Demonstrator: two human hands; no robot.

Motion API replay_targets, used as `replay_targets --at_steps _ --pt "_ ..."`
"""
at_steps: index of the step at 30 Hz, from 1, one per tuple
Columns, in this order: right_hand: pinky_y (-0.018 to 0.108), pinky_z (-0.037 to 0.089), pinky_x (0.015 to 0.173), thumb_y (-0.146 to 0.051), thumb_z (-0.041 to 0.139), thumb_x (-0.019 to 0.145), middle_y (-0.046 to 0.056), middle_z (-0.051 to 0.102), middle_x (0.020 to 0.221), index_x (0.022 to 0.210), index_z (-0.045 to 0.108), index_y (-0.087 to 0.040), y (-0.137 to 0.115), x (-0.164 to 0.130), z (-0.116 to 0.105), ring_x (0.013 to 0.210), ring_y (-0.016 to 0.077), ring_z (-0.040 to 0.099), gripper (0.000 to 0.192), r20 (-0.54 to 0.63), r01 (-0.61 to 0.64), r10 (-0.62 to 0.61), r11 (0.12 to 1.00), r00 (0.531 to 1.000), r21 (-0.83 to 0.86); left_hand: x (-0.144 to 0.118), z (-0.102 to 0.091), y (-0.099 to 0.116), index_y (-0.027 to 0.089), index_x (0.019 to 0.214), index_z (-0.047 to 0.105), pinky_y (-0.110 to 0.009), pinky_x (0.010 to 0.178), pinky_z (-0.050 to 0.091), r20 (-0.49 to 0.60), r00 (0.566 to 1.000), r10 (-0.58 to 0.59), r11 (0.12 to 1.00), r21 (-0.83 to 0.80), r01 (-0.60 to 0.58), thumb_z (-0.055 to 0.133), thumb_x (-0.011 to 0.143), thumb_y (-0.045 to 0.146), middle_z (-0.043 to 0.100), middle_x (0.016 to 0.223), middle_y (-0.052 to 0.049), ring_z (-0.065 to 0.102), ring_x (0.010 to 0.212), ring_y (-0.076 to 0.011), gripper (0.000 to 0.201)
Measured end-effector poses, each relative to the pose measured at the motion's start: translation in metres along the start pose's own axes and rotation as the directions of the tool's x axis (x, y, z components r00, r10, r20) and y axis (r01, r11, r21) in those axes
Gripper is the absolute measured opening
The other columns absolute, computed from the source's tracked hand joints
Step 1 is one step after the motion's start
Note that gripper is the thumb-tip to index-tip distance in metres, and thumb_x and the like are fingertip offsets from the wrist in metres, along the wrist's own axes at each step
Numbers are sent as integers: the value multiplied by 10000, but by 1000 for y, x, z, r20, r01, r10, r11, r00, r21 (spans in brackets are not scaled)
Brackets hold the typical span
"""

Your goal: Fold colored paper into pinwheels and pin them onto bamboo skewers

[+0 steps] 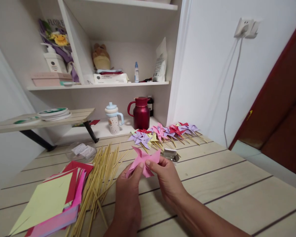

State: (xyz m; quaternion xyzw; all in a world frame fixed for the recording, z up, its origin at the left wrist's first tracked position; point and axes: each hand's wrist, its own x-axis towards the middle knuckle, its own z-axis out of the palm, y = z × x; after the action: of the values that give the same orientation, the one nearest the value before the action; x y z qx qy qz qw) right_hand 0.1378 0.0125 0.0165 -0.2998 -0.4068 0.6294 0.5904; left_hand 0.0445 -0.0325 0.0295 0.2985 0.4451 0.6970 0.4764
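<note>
Head view. Pink paper pinwheel [151, 156], one: held above the table [227, 179] between my left hand [129, 189] and right hand [171, 184], both thumbs near its centre. Wooden sticks [96, 181], loose bundle: left of my hands. Coloured sheets [45, 197], stacked: farther left. Stick-mounted pinwheels [160, 131], several: beyond.

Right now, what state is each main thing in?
Left hand: gripping pink pinwheel
Right hand: gripping it too
Pink pinwheel: folded, no stick visible
Other pinwheels: on sticks, lying down
Paper: flat, loosely stacked
Loose sticks: piled
Mug: upright, lidded
Jug: upright, lidded
Plug: plugged in
</note>
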Motion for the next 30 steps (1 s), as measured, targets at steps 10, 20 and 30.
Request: replay_targets --at_steps 10,20,30 --pt "285 495 661 -296 846 630 40 769 780 801 793 -184 0 -2 1 663 162 621 211 -9 -4 4 1000 1000 16 -4 5 15 157 833 778 -307 800 516 -112 993 -22 991 130 37 803 616 335 773 804 -51 702 853 -239 282" --pt "279 465 637 -291 842 613 28 750 719 746 772 -173 -2 -4 3 628 156 594 190 -6 -9 9 1000 1000 29 -4 5 12 173 750 749 -278 691 505 -160 986 36 975 222 1 747 655 322 751 718 -19 683 718 -201 177" --pt "282 458 689 -318 825 646 -12 691 732 816 700 -198 -1 -3 3 674 154 588 243 -20 -21 22 998 1000 61 10 -2 0 141 935 739 -311 780 517 -190 982 18 986 169 14 717 687 262 784 914 -64 713 904 -246 277"
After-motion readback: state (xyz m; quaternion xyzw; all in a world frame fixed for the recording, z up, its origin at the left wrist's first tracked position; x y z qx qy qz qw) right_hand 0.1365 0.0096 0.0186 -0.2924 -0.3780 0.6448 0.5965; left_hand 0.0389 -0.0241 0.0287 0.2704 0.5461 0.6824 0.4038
